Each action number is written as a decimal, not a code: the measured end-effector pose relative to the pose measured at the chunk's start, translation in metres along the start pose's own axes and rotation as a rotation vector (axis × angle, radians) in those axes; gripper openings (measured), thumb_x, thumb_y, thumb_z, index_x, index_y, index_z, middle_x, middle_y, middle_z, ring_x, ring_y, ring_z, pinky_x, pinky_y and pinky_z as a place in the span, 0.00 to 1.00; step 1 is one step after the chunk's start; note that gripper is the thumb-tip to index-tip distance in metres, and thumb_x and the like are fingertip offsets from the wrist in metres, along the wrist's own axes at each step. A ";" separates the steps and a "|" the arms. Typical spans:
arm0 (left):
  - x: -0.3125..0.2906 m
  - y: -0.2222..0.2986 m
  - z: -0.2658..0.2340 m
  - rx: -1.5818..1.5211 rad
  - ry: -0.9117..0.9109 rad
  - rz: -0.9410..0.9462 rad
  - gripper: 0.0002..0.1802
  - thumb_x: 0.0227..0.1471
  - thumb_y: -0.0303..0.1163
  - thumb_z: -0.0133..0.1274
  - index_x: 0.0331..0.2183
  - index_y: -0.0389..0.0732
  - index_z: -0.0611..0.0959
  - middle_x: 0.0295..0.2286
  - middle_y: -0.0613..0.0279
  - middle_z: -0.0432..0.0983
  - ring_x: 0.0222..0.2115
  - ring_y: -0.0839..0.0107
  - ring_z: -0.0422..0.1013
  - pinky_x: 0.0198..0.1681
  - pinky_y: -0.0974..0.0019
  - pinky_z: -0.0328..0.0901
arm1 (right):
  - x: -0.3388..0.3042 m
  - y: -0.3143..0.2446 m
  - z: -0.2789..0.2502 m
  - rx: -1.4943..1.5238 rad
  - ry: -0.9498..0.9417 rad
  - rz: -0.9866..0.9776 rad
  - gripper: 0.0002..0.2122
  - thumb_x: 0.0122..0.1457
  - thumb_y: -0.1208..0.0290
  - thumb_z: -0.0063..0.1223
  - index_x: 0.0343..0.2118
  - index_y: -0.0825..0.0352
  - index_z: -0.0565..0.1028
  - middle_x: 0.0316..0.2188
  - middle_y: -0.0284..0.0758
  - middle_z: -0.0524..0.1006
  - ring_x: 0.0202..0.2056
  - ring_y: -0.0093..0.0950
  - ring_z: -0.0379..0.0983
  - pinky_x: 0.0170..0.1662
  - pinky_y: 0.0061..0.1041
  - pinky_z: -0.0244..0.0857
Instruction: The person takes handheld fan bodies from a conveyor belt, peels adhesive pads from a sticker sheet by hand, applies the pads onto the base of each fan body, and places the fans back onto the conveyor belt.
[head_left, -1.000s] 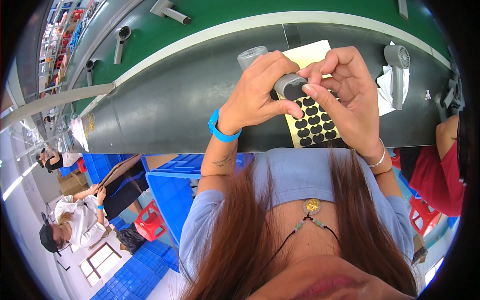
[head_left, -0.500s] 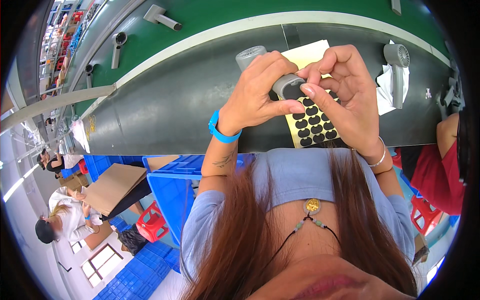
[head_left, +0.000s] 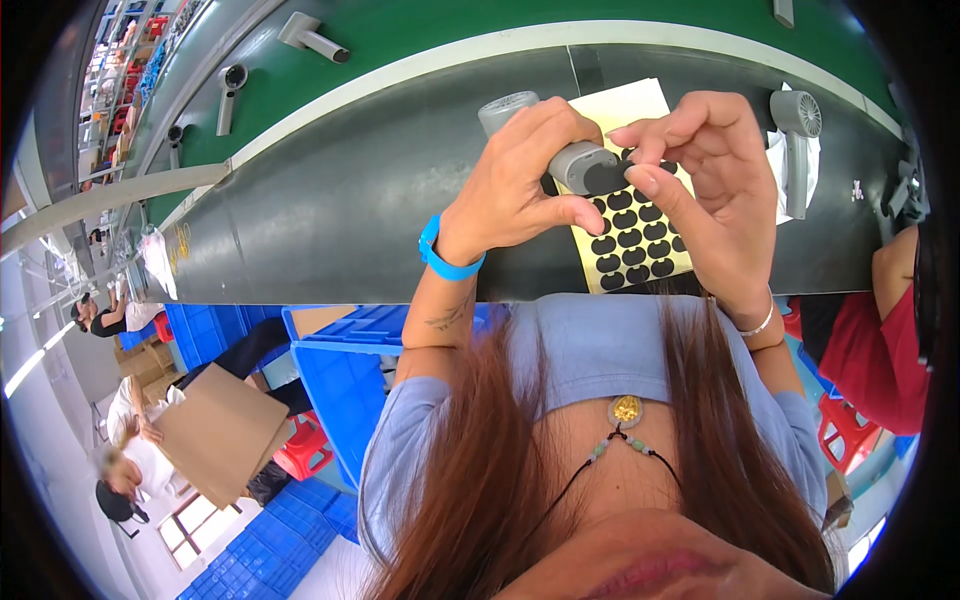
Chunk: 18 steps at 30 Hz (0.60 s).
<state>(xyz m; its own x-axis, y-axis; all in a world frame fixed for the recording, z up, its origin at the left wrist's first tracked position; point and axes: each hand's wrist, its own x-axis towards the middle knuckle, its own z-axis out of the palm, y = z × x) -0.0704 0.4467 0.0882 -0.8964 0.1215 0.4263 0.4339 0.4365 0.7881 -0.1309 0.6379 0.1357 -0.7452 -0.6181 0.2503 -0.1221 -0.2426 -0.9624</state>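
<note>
Left hand (head_left: 515,190) fingers grip one small grey handheld fan (head_left: 560,150); right hand (head_left: 715,190) pinches one black round sticker (head_left: 610,178) onto it.

Dark grey work surface (head_left: 330,220) spans the frame, green conveyor belt (head_left: 420,30) beyond at 12 o'clock. Blue plastic crates (head_left: 345,370) and red stools (head_left: 300,455) at 8 o'clock — pale floor, bright daylight from a window (head_left: 185,515).

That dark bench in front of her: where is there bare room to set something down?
The dark bench is bare left of the left hand, up to the green belt. Crowded under both hands: the yellow sticker sheet, and a grey fan beyond the right hand.
</note>
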 end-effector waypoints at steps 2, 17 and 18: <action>0.001 0.000 -0.001 0.001 -0.021 -0.010 0.38 0.34 0.63 0.60 0.34 0.37 0.75 0.27 0.58 0.69 0.28 0.58 0.66 0.33 0.61 0.62 | 0.000 0.002 0.002 0.051 -0.022 0.072 0.16 0.53 0.87 0.54 0.41 0.68 0.62 0.29 0.34 0.71 0.43 0.29 0.73 0.46 0.24 0.67; 0.000 0.000 -0.001 0.035 -0.057 -0.037 0.37 0.35 0.62 0.60 0.35 0.37 0.75 0.29 0.57 0.70 0.29 0.57 0.66 0.33 0.61 0.62 | 0.000 0.002 0.003 0.056 -0.004 0.115 0.15 0.53 0.86 0.55 0.39 0.67 0.62 0.28 0.34 0.72 0.42 0.28 0.73 0.46 0.24 0.67; 0.000 0.000 -0.001 0.036 -0.058 -0.037 0.37 0.35 0.62 0.60 0.35 0.37 0.75 0.29 0.57 0.70 0.29 0.57 0.66 0.33 0.61 0.62 | 0.000 0.002 0.003 0.058 -0.004 0.115 0.15 0.53 0.86 0.55 0.39 0.67 0.62 0.28 0.34 0.72 0.42 0.28 0.73 0.46 0.24 0.67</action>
<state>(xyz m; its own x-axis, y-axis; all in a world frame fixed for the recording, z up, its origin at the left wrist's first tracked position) -0.0700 0.4462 0.0886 -0.9160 0.1557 0.3696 0.3976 0.4732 0.7861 -0.1290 0.6347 0.1341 -0.7494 -0.6472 0.1394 0.0018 -0.2125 -0.9772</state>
